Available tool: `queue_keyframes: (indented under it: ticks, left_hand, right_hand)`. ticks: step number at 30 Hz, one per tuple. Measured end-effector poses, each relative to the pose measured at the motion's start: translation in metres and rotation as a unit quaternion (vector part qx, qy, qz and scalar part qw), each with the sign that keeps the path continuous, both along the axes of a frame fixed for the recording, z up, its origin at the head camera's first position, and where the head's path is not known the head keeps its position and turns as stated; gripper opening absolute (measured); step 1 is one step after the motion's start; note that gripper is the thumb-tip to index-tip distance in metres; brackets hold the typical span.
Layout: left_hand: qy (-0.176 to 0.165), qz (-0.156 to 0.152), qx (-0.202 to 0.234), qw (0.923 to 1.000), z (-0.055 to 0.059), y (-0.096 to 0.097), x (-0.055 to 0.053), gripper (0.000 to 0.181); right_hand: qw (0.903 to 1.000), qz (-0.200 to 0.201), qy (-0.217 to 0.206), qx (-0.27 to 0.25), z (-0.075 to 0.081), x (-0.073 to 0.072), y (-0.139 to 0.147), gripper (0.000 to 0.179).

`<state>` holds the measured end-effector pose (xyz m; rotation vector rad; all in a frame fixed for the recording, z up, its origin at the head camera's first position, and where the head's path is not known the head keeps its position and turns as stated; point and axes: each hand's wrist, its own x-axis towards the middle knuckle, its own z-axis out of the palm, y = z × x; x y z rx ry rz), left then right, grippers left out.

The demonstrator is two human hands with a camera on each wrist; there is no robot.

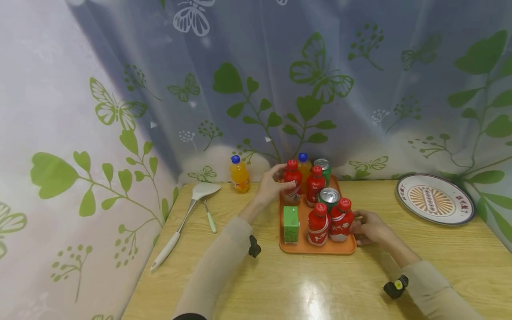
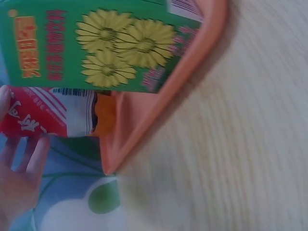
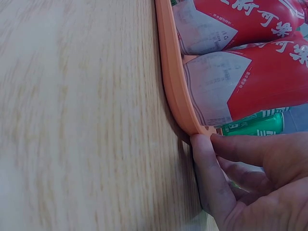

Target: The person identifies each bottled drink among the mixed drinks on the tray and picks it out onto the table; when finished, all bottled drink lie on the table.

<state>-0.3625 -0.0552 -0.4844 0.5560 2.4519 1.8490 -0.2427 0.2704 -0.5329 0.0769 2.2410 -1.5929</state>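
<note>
My left hand [image 1: 269, 186] grips a red bottle [image 1: 293, 178] by its sides, at the back left corner of an orange tray [image 1: 316, 250]. In the left wrist view the red bottle [image 2: 41, 111] has fingers and thumb around its label, its base close over the tray. At the tray's right front, my right hand [image 1: 371, 227] pinches the rim, as the right wrist view shows at the tray's corner [image 3: 185, 108]. Other red bottles [image 1: 318, 224], green cans [image 1: 329, 195], a green drink carton [image 1: 291, 224] and an orange-juice bottle [image 1: 305, 169] stand on the tray.
Left of the tray, another orange-drink bottle [image 1: 240, 175] stands by the curtain [image 1: 256, 89]. A white-handled spatula [image 1: 172, 246] and a small green-handled utensil [image 1: 210, 220] lie at the table's left. A round patterned plate [image 1: 412, 202] sits at the back right.
</note>
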Motion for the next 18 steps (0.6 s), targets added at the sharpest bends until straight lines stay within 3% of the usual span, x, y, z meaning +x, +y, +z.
queue_keyframes:
  ticks: [10,18]
  left_hand:
    - [-0.007,-0.035,0.015,0.9992,0.02,-0.005,0.003,0.061]
    - [-0.1,-0.048,0.047,0.9927,0.038,-0.018,0.002,0.064]
  right_hand:
    - [1.0,0.002,0.0,0.0,0.001,0.001,-0.002,0.055]
    - [1.0,0.006,0.001,0.005,0.001,0.001,-0.001,0.055]
